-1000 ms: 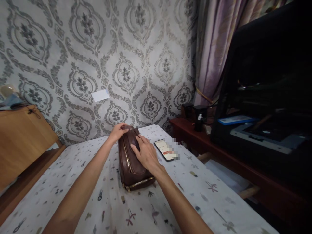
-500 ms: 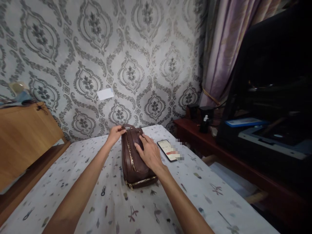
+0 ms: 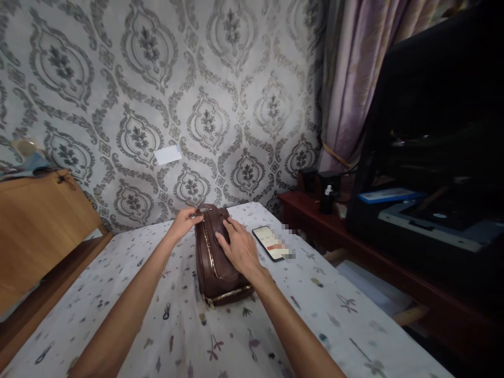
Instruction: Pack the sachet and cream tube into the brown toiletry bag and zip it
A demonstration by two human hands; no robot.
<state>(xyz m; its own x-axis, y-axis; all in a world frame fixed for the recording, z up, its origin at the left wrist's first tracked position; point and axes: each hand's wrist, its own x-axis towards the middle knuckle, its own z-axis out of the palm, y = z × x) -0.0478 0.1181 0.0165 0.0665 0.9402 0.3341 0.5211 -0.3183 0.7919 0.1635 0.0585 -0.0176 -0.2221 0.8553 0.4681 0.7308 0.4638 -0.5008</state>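
Observation:
A brown leather bag [image 3: 212,247] with gold zippers and a top handle lies on the patterned white sheet. At its far left corner, by the upper end of the long top zipper [image 3: 210,253], the thumb and fingers of my left hand [image 3: 185,221] are closed in a pinch on the bag's edge. Whether a zipper pull is between them is too small to tell. My right hand [image 3: 239,247] lies flat across the bag's right side, fingers stretched toward the handle [image 3: 207,206]. A second zipper [image 3: 232,294] runs along the near end, with its pulls at the left corner.
A lit phone [image 3: 270,242], partly blurred out, lies right of the bag. Beyond the sheet's right edge stands a dark red desk [image 3: 291,203] with a small bottle [image 3: 327,199] and a large black screen. Wooden furniture [image 3: 43,220] borders the left side; a patterned wall rises behind.
The view has shifted slightly. Both hands stay in nearly the same places on the bag, and the bag has not visibly moved on the sheet.

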